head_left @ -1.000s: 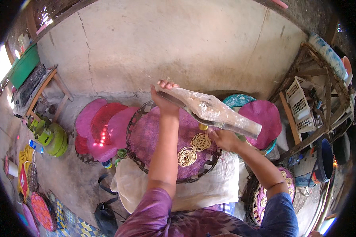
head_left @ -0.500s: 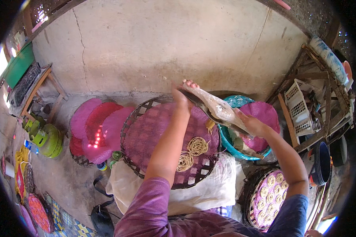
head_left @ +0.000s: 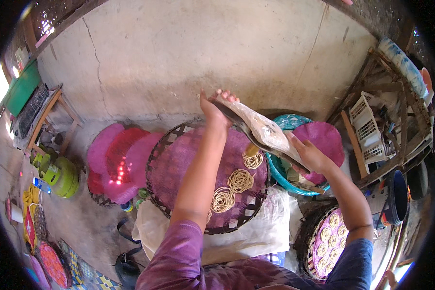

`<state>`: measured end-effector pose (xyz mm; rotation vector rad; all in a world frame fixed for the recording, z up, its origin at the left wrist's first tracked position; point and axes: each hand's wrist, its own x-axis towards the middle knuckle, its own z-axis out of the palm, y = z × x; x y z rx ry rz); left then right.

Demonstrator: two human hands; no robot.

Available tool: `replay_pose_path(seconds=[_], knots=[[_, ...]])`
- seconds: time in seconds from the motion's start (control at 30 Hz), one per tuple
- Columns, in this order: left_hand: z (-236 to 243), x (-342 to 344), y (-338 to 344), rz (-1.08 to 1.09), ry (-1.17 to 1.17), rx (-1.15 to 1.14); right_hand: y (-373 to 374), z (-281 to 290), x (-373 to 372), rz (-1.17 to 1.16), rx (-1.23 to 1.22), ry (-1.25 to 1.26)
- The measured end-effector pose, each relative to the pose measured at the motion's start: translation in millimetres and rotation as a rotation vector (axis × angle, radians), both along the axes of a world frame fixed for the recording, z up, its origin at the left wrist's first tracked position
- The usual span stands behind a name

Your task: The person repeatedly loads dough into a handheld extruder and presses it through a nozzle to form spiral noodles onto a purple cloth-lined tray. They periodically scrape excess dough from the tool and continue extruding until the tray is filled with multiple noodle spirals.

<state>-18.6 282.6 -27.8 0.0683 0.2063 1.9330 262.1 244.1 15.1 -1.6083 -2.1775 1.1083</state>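
Note:
A long, dark-edged hand press (head_left: 258, 126), its top smeared with whitish dough or flour, slants across in front of me. My left hand (head_left: 214, 111) is wrapped round its far left end, fingertips showing over the top. At the lower right end my right hand (head_left: 310, 155) grips it. A yellowish nozzle (head_left: 251, 150) hangs beneath the press, just above a coil of pale noodle strands (head_left: 253, 161). More coils (head_left: 240, 181) lie in a row toward me, one partly behind my left arm. They rest on a pink mesh sheet (head_left: 186, 162) over a round woven tray (head_left: 155, 195).
Right of the tray stands a turquoise basin (head_left: 287, 187) with a pink round sheet (head_left: 319, 145) at it. A tray of coils (head_left: 331, 241) sits at the lower right. Pink sheets (head_left: 104, 145) and a green gas cylinder (head_left: 65, 179) are at left. A wall (head_left: 203, 58) rises behind.
A coil of strands now shows under the nozzle at the far right of the tray, where only the nozzle showed before. My left hand and the press have shifted slightly left.

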Motion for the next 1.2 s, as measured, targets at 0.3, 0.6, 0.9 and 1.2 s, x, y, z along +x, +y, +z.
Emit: replay_pose_path(seconds=[0.3,0.6,0.9,1.2], knots=[[-50.5,21.6,17.8,-0.109,-0.174,0.226,31.9,-22.8,48.8,0.277,-0.537,0.394],[-72.3,7.6,16.3,-0.074,-0.245,0.357,31.6,-123.4,-1.5,0.004,-1.111,1.008],[-9.9,-39.1,-31.1,0.107,-0.030,0.450,6.9,-109.4,-23.7,0.547,0.284,0.120],[101.2,-59.0,-262.8,-0.293,0.597,0.788,-47.8,-88.7,-52.5,0.536,0.753,0.017]])
